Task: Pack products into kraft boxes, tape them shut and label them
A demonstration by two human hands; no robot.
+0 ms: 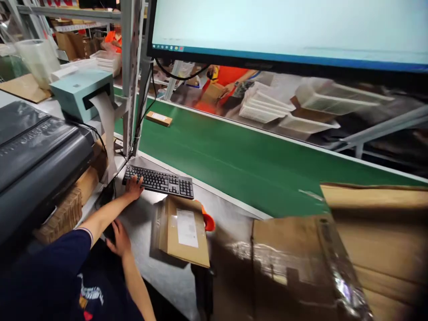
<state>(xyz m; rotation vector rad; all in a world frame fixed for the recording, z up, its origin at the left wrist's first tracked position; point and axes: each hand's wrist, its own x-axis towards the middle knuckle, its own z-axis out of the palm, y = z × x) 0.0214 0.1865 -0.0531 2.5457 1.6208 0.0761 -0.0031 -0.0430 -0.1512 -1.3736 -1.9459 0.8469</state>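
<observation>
My left hand (pixel 134 187) lies flat with fingers spread on the left end of a black keyboard (pixel 160 180) on the grey bench. My right hand (pixel 119 239) is lower, at the bench's near edge, cupped over a dark thing I cannot make out. Just right of the hands, a flat cardboard parcel (pixel 174 249) with a white label lies on the bench, its far corner over an orange object (pixel 208 222). A big monitor (pixel 284 26) hangs above.
A green conveyor belt (pixel 234 156) runs behind the bench and carries one small box (pixel 159 118). A pale label printer (pixel 80 91) and a black machine (pixel 33 151) stand at left. Large taped cartons (pixel 301 267) fill the right foreground. Across the belt, people in orange (pixel 227 78) work by white trays (pixel 267 104).
</observation>
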